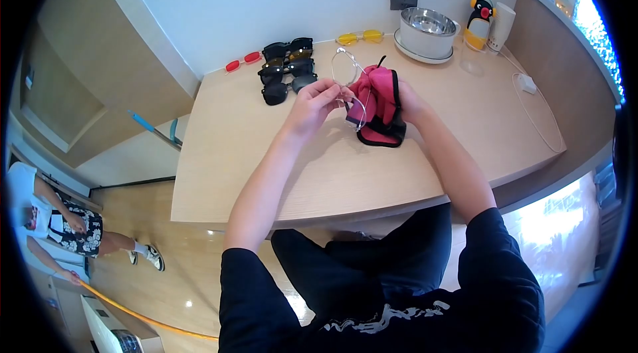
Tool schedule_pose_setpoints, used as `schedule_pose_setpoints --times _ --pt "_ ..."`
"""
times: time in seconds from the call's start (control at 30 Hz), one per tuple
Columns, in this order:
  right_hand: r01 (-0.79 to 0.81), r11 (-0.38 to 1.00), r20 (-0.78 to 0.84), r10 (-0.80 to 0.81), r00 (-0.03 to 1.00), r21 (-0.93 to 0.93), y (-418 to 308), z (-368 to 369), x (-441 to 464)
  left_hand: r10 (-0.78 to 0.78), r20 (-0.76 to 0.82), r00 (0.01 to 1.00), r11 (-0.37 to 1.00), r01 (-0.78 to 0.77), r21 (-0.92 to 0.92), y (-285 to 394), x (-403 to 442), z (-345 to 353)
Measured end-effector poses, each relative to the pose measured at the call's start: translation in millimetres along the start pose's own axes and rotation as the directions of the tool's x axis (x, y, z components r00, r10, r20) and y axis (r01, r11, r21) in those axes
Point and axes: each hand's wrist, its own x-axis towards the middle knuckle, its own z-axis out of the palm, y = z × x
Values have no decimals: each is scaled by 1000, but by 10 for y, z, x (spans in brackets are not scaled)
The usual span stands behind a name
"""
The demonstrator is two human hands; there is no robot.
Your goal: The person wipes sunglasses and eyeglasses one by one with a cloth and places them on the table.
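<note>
My left hand (pixel 314 106) pinches a pair of thin-framed clear eyeglasses (pixel 357 60) near the middle, above the table. One round lens stands upright; the other is lower, against a pink cloth (pixel 380 87) with black edging. Behind the cloth, my right hand (pixel 412 104) is closed on it, its fingers mostly hidden by the folds. The cloth is bunched up, with a lower flap hanging close to the tabletop. Left of the cloth, several pairs of dark sunglasses (pixel 287 74) lie in a column on the table.
Red glasses (pixel 244 61) and yellow glasses (pixel 359 37) lie near the wall. A white pot (pixel 428 32), penguin figure (pixel 479 24), white cup (pixel 502 26) and charger with cable (pixel 526 83) occupy the right side. At far left, another person (pixel 63 220) holds an orange pole (pixel 133 314).
</note>
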Motion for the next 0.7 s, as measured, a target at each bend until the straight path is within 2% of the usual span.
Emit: schedule_pose_setpoints --times 0.07,0.2,0.27,0.3,0.37,0.47,0.53,0.6,0.63,0.7 --pt "-52 998 119 49 992 23 85 -200 73 61 27 998 994 -58 -97 3 2 -12" --pt "-94 989 36 90 995 118 116 -310 91 123 -39 992 975 -128 -182 14 17 -45" --pt "-28 979 6 27 1000 201 77 -263 79 172 -134 976 912 -209 -352 36 11 -105" --pt "-25 979 10 23 1000 200 75 -262 106 177 -133 975 913 -213 -348 47 16 -108" --pt "34 998 138 -26 990 -56 115 -258 164 199 -144 969 925 -234 -301 58 6 -102" --pt "12 997 133 -2 991 -72 238 -221 172 147 -53 988 971 -154 -183 -19 0 -63" --pt "-29 999 162 32 986 -21 307 -265 226 95 -49 994 982 -102 -161 -55 -9 -15" --pt "-47 999 58 49 997 -27 229 -159 157 110 -4 994 982 -110 -152 -35 -16 48" --pt "-48 999 63 49 997 -26 198 -127 130 113 -7 994 983 -112 -148 -31 -15 35" --pt "-47 998 20 48 999 -40 158 -93 97 184 -154 971 919 -225 -323 -21 -16 -17"
